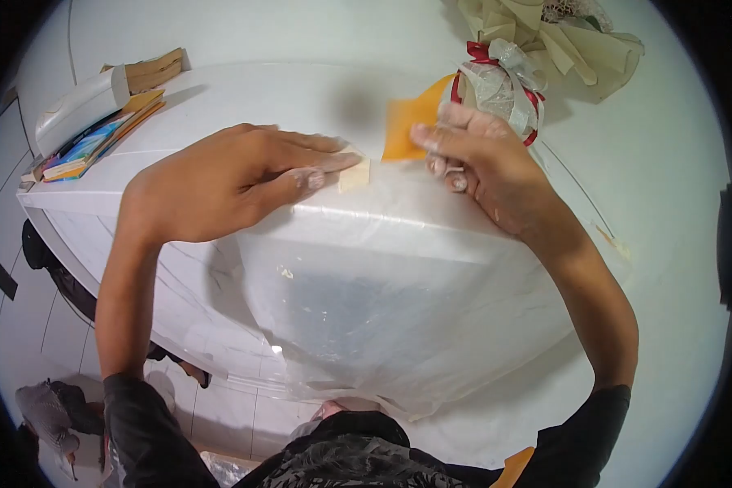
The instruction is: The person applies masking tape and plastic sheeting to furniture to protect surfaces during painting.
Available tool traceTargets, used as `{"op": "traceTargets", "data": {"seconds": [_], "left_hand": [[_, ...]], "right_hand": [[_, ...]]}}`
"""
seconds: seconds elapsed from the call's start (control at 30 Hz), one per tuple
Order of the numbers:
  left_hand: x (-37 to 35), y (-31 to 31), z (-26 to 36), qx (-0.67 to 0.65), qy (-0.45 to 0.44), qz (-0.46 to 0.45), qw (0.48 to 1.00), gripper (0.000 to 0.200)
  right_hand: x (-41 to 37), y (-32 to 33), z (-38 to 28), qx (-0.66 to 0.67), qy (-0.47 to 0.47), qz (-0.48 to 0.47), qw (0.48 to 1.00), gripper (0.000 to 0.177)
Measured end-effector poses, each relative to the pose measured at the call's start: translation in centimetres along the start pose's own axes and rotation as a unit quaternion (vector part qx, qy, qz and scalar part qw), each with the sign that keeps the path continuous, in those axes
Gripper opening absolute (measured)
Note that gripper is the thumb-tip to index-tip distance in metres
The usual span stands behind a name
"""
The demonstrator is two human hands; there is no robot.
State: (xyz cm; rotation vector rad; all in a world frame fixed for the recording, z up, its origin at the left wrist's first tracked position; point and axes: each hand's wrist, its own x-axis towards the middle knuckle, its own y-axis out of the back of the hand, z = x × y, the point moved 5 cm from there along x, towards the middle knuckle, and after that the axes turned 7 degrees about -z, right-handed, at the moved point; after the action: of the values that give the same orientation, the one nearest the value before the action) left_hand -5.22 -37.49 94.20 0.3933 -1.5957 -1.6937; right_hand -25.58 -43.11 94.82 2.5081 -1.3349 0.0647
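My left hand (236,175) reaches in from the left over the table's front edge. Its fingertips hold a small pale piece (355,174) that looks like wood down on the plastic-covered edge, with the thumb close by. Up and to the right, my right hand (484,154) pinches a flat orange sheet (400,134) between thumb and fingers. The sheet is apart from the pale piece, and part of it is hidden behind the hand. Whitish dust coats the fingertips of both hands. A clear plastic sheet (398,301) drapes from the table edge down toward my lap.
Books (98,142) and a white box-like object (81,112) lie at the table's left end. A ribboned bundle (496,89) and beige wrapping (586,53) are at the back right. Another orange piece (516,468) is by my shirt. A person (53,411) appears at lower left.
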Motion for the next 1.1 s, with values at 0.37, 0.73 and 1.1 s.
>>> {"op": "traceTargets", "data": {"seconds": [0.37, 0.73, 1.1], "left_hand": [[-1.0, 1.2, -2.3, -0.120, 0.032, 0.016, 0.992, 0.029], [-1.5, 1.4, -2.7, -0.084, 0.052, 0.043, 0.994, 0.031], [-2.2, 2.1, -0.4, 0.109, -0.053, 0.169, 0.978, 0.039]], "right_hand": [[5.1, -2.7, -1.6, -0.175, -0.036, -0.123, 0.976, 0.054], [6.6, -4.2, -2.0, -0.162, 0.005, -0.210, 0.964, 0.059], [5.9, -4.1, -2.0, -0.323, 0.068, -0.156, 0.931, 0.056]]}}
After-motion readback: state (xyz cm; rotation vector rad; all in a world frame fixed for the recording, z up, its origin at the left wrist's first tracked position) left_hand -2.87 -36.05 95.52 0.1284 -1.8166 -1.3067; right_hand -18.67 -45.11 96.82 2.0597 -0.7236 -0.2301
